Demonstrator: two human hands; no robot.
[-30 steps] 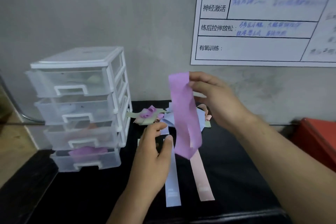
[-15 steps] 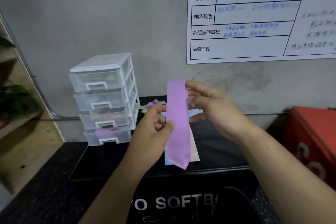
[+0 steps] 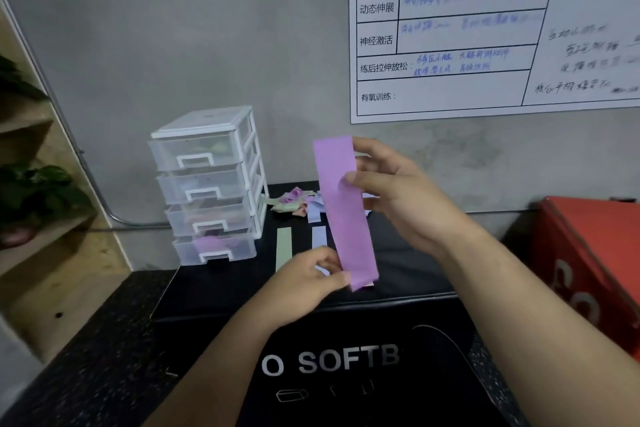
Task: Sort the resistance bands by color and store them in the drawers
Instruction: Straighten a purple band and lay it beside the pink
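A flat purple resistance band (image 3: 343, 215) hangs upright in the air, held at both ends. My right hand (image 3: 394, 191) pinches its top end; my left hand (image 3: 308, 282) pinches its bottom corner. Behind it on the black box top lie a green band (image 3: 283, 248), a light blue band (image 3: 318, 236) and a small heap of mixed bands (image 3: 294, 201). At the left stands a clear four-drawer unit (image 3: 207, 184), all drawers pushed in. Its bottom drawer (image 3: 214, 248) holds purple bands, and the top drawer shows something pale green.
The black soft box (image 3: 346, 360) with white lettering carries the drawers and bands. A red box (image 3: 588, 263) stands at the right. Wooden shelves with a plant (image 3: 31, 198) are at the left. A whiteboard chart (image 3: 485, 28) hangs on the grey wall.
The view has pulled back and tilted up. The purple band has been straightened from a hanging loop into a flat strip. My left hand slid from its middle down to its bottom end.
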